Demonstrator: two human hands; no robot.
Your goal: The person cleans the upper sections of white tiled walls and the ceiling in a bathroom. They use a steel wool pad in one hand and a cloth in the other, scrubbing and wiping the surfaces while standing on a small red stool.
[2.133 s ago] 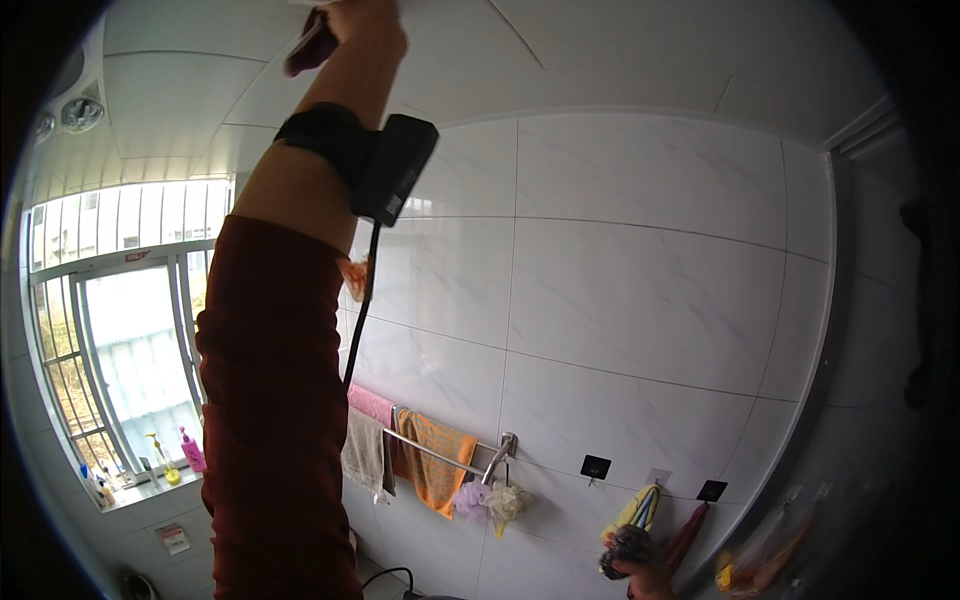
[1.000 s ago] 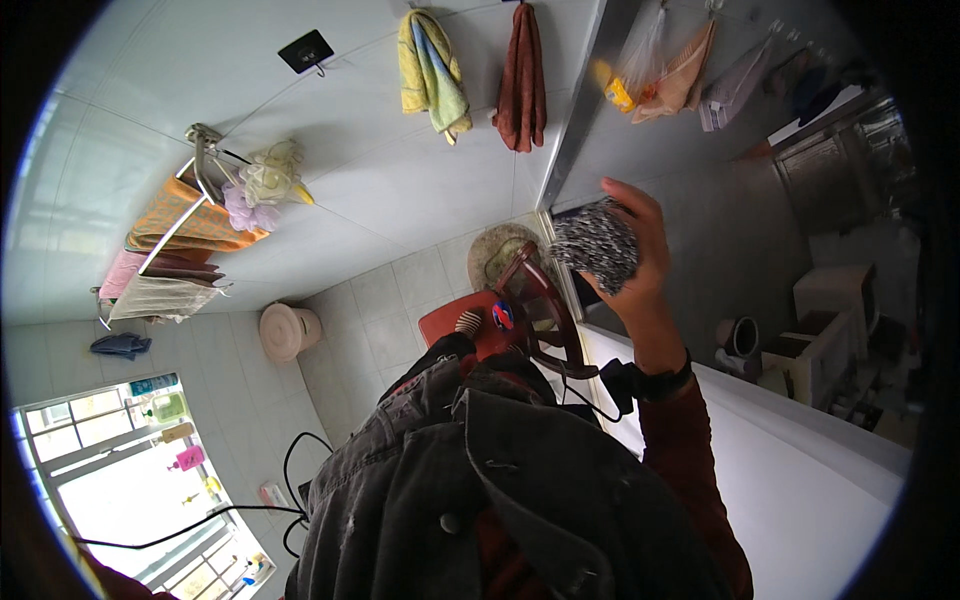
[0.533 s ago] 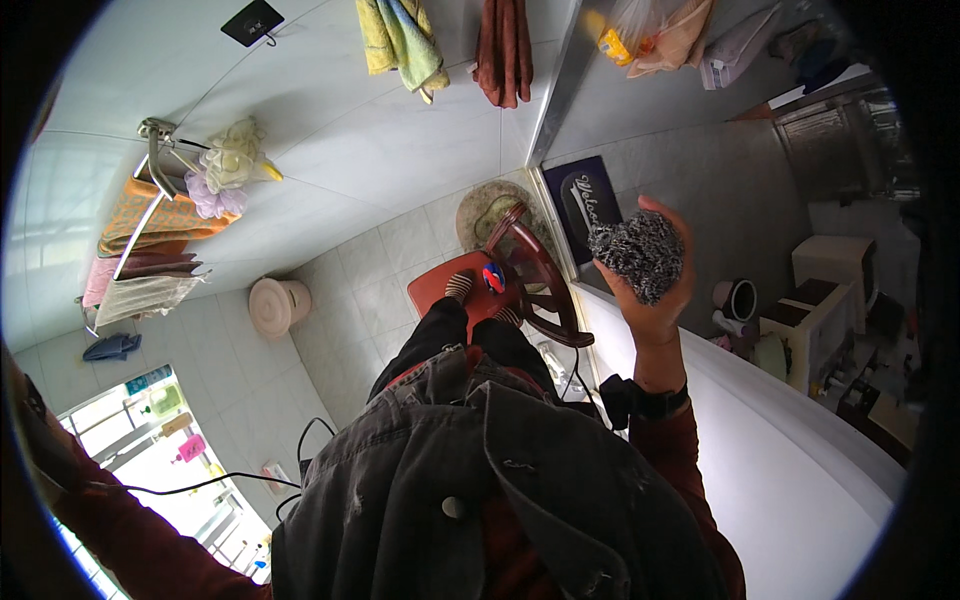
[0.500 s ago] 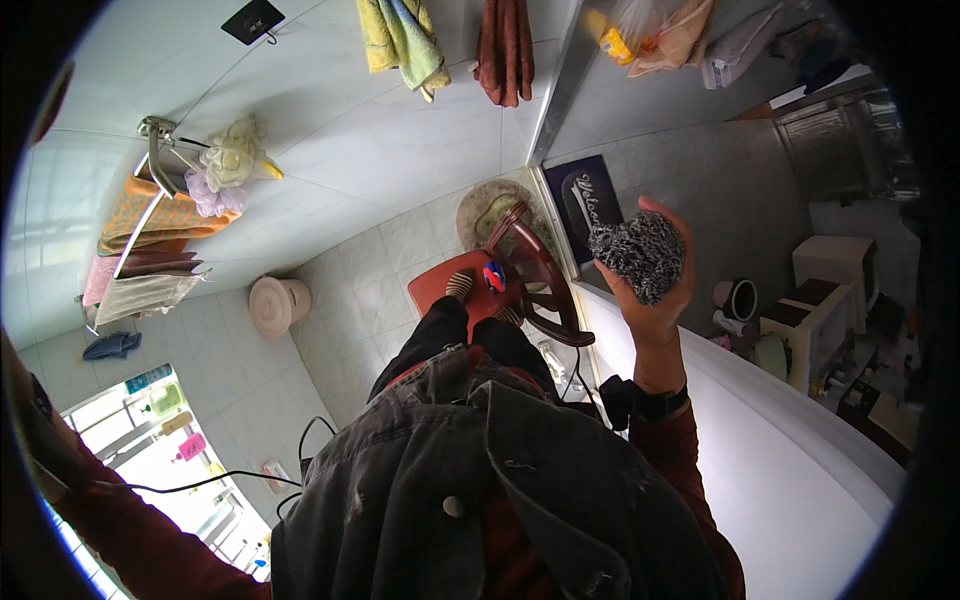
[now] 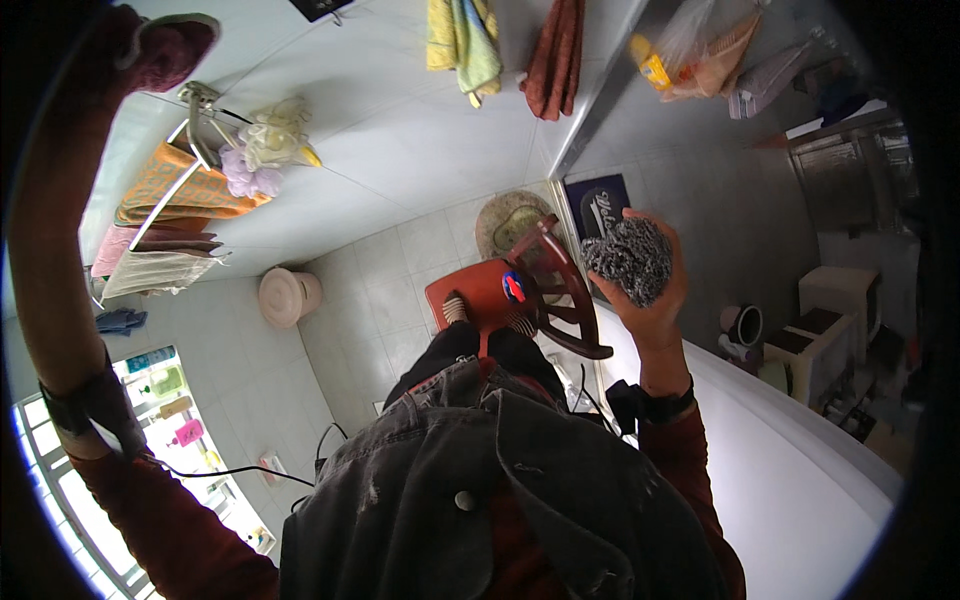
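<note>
i see the bright window [image 5: 85, 515] at 8 o'clock and, at 10, the left hand [image 5: 98, 60] raised at a dark red cloth [image 5: 178, 50]; the dark rim obscures its fingers, so i cannot tell whether they are closed. nearby, towels [image 5: 150, 190] hang on a rail along the pale tiled wall [image 5: 360, 110]. a pinkish bucket [image 5: 288, 298] stands at 9 o'clock on light floor tiles [image 5: 380, 270]. at the centre, feet in striped socks [image 5: 455, 308] stand on a red chair [image 5: 472, 278]. a dark mat [image 5: 598, 203] lies towards 2 o'clock; at 3, the right hand [image 5: 658, 318] grips a grey scouring ball [image 5: 632, 262]. against half a second ago, the left hand and cloth have come into view, the hanging towels sit further right, and the right hand keeps its grip.
</note>
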